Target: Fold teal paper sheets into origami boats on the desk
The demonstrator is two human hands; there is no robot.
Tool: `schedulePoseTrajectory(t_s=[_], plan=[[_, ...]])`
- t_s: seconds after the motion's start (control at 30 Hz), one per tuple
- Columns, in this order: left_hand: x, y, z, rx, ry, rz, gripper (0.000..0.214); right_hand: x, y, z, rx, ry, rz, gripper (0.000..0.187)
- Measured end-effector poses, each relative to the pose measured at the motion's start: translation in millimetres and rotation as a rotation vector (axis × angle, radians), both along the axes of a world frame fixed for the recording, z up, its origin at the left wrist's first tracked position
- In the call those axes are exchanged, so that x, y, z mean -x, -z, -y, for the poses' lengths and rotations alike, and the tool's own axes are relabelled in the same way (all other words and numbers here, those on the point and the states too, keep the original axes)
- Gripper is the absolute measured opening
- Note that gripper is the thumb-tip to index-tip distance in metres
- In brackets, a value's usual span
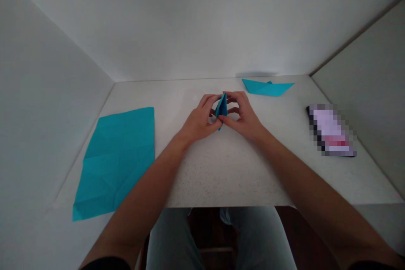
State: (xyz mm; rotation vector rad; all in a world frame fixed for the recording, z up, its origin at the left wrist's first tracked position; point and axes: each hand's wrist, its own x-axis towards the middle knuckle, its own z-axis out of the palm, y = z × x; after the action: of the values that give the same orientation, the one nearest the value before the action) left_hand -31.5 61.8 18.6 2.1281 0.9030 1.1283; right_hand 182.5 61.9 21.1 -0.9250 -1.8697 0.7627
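Between my two hands, above the middle of the table, is a small piece of folded blue paper (222,106). It stands upright with a dark opening facing me. My left hand (202,120) pinches it from the left, thumb at its lower edge and fingers near its top. From the other side my right hand (242,116) grips it the same way, with the thumb tips meeting at the bottom. Some of the fingers behind the paper are hidden. Farther back and to the right sits a finished-looking blue paper boat (268,88), apart from both hands.
A creased blue paper sheet (122,156) lies at the left, partly under my left forearm's outline and past the front edge. A phone (332,130), its screen pixelated, rests at the right. White walls enclose the white table (228,173) at the back and sides.
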Motion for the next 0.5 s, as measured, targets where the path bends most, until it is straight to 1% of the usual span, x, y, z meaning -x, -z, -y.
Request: schedulePoseTrajectory(t_s=[0.1, 0.17, 0.27, 0.33, 0.37, 0.43, 0.5], plan=[[0.0, -3.1, 2.2, -0.046, -0.019, -0.053, 0.072, 0.4, 0.5, 1.0, -0.017, 0.040, 0.030, 0.075], [-0.3, -3.4, 1.1, -0.062, -0.034, -0.026, 0.069, 0.0, 0.9, 0.6, -0.013, 0.064, 0.037, 0.072], [0.1, -1.8, -3.8, -0.040, -0.094, 0.086, 0.059, -1.3, 1.0, -1.8, 0.024, 0.124, 0.013, 0.058], [1.0, 0.1, -8.0, 0.005, -0.132, 0.177, 0.044, -2.7, 1.2, -4.6, 0.070, 0.160, -0.033, 0.048], [1.5, 1.0, -10.0, 0.038, -0.142, 0.224, 0.036, -3.6, 1.3, -6.3, 0.103, 0.153, -0.064, 0.046], [2.5, 2.1, -13.1, 0.139, -0.143, 0.315, 0.021, -5.5, 1.7, -9.7, 0.172, 0.090, -0.133, 0.045], [3.3, 1.4, -14.7, 0.280, -0.122, 0.389, 0.014, -7.1, 1.5, -12.3, 0.216, 0.024, -0.199, 0.038]])
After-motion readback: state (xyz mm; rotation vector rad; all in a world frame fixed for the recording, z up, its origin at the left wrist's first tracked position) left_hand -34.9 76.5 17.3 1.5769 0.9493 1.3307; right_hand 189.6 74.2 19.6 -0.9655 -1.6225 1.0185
